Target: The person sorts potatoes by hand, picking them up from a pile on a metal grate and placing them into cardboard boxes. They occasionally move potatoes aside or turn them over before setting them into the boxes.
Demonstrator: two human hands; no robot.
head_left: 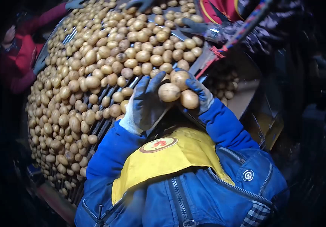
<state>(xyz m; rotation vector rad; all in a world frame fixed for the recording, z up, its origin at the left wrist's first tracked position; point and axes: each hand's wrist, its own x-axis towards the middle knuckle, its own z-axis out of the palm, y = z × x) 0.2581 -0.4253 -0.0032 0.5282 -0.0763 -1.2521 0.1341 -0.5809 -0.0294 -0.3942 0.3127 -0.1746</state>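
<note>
Three potatoes sit bunched together in front of my chest: an upper potato (180, 79), a left potato (169, 92) and a lower potato (189, 99). My right hand (200, 92), in a blue-and-white work glove, curls round this bunch from the right side. On the other side, my left hand (147, 102) is open in a matching glove, palm turned toward the bunch and fingers stretched out right beside the left potato. Beyond both hands spreads a thick layer of loose potatoes (91, 56) on a dark slatted bed (104, 96).
A person in red (23, 56) reaches over the potatoes from the left. Another person's gloved hand (195, 27) rests at the top right edge. A rope (242, 30) with a red tie slants past a metal edge. More potatoes (223, 85) lie in a bin at right.
</note>
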